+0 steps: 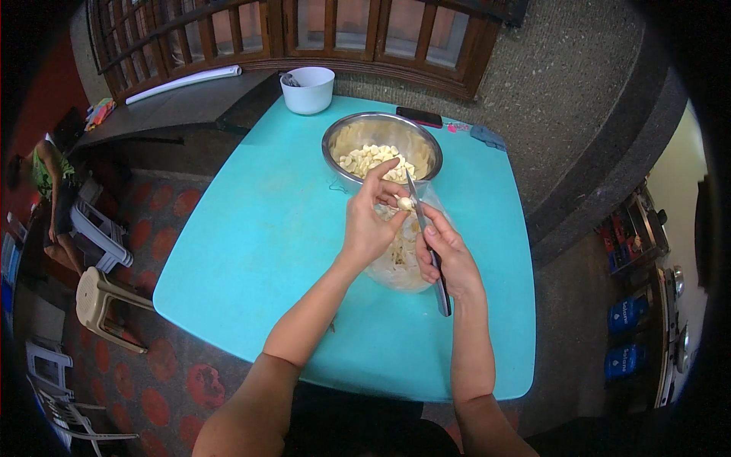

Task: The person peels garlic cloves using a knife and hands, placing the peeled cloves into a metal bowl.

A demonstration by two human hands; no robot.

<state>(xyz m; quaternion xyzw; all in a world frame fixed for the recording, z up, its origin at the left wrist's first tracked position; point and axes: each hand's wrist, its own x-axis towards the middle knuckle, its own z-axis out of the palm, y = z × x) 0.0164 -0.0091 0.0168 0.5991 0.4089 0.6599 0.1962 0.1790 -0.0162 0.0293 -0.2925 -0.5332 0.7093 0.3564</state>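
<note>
My left hand (371, 217) pinches a pale garlic clove (406, 204) between thumb and fingers above the table. A knife (439, 283) with a dark handle is in my right hand (454, 257), its blade pointing away from me and close against the clove. Under both hands lies a clear plastic bag (390, 276) with papery skins inside, partly hidden by the hands. Just beyond stands a steel bowl (346, 131) holding many peeled garlic cloves (368, 158).
The turquoise table (228, 251) carries a white tub (308, 95), a dark phone (419, 116) and a grey-blue cloth (487, 137) along its far edge. A beige stool (95, 297) stands to the left, near a seated person (52, 171). A stone wall rises behind.
</note>
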